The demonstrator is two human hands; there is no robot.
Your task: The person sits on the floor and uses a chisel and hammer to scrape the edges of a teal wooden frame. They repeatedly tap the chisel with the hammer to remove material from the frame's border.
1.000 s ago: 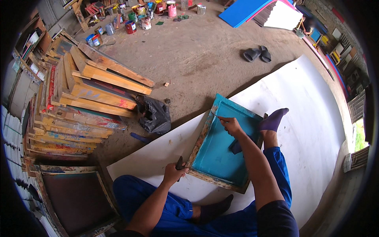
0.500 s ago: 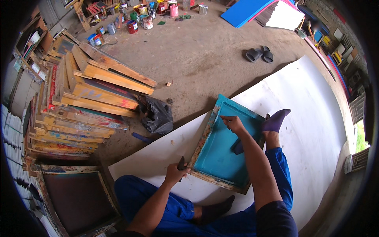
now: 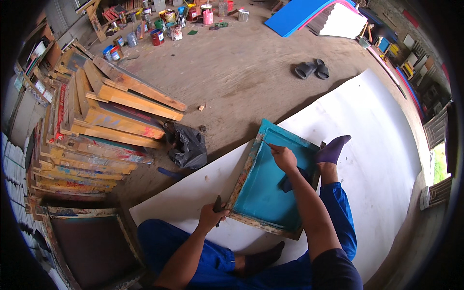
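Note:
A wooden screen frame (image 3: 240, 180) with teal mesh (image 3: 263, 193) lies tilted on a big white sheet (image 3: 386, 145), between my legs in blue trousers. My right hand (image 3: 284, 157) rests inside the frame near its far left edge, fingers pinched on a thin tool whose tip touches the mesh. My left hand (image 3: 210, 217) grips a dark-handled tool (image 3: 217, 207) held against the frame's near left corner. A dark cloth (image 3: 290, 182) lies on the mesh beside my right forearm. My foot in a purple sock (image 3: 332, 151) presses against the frame's right side.
Stacks of paint-stained wooden frames (image 3: 96, 130) fill the left. A black plastic bag (image 3: 187, 146) lies by the sheet's edge. Grey sandals (image 3: 311, 69) sit on the concrete floor beyond. Paint cans (image 3: 166, 26) stand at the back. A dark framed screen (image 3: 92, 246) lies at lower left.
My right hand has slid slightly toward the frame's far left edge. The left hand stays at the near corner.

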